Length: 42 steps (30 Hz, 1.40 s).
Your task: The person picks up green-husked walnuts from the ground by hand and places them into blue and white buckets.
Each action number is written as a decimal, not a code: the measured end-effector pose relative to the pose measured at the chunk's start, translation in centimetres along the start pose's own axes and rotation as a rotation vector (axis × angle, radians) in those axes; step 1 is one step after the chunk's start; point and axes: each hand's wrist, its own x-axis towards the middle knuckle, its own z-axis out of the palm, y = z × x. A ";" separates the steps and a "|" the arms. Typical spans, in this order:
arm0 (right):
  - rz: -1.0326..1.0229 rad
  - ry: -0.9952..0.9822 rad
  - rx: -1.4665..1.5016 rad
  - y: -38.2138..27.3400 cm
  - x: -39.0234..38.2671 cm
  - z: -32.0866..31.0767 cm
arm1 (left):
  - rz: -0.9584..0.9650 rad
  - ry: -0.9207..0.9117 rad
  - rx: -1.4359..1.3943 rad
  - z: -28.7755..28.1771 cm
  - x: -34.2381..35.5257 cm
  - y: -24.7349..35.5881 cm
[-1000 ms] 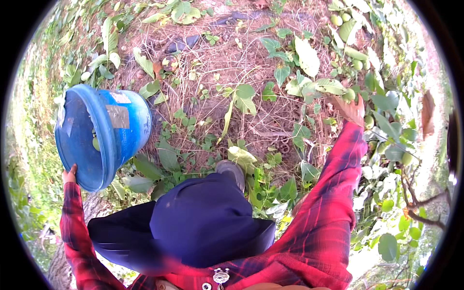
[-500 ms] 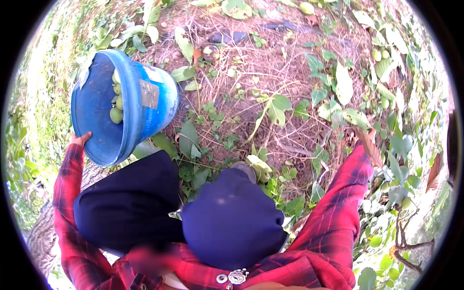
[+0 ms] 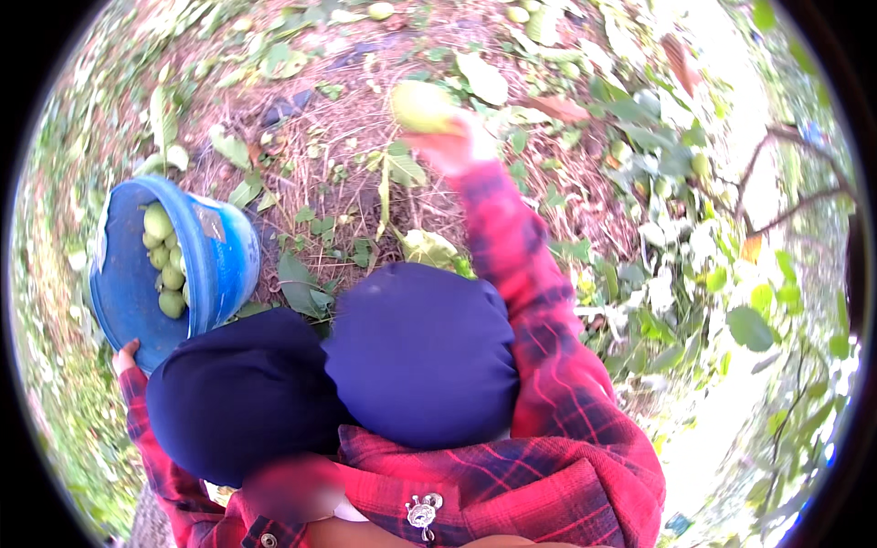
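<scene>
At the lower left rim of a tilted blue plastic bucket (image 3: 223,247), my left hand (image 3: 126,356) has its fingers closed on the edge. Several round green fruits (image 3: 169,301) lie inside the bucket along its side. My right hand (image 3: 449,142), blurred by motion, is raised out in front of my knees and closed on a yellow-green round fruit (image 3: 416,105), to the right of the bucket and away from it.
Dry grass, soil and fallen leaves (image 3: 311,155) cover the ground, with more green fruits (image 3: 382,11) among them. Bare branches (image 3: 795,210) and leafy twigs (image 3: 749,329) stand at the right. My bent knees (image 3: 420,356) sit between my arms.
My right hand has swung in from the far right to the middle with a fruit in it. The bucket sits lower than half a second ago and shows more of its fruits.
</scene>
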 end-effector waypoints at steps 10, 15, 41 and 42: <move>-0.369 -0.375 -0.991 2.4 1.3 12.3 | 0.121 -0.106 0.244 -0.9 4.7 -3.0; -0.249 0.755 -1.197 -9.5 -9.0 -10.5 | 0.095 -0.085 0.230 -1.0 3.6 -2.5; -0.086 0.588 -0.571 -5.4 -17.5 -13.6 | 1.274 -1.025 0.471 18.3 -32.4 30.6; -0.045 0.547 -0.571 -4.4 -16.7 -12.3 | 1.602 -1.139 0.498 21.6 -34.9 29.5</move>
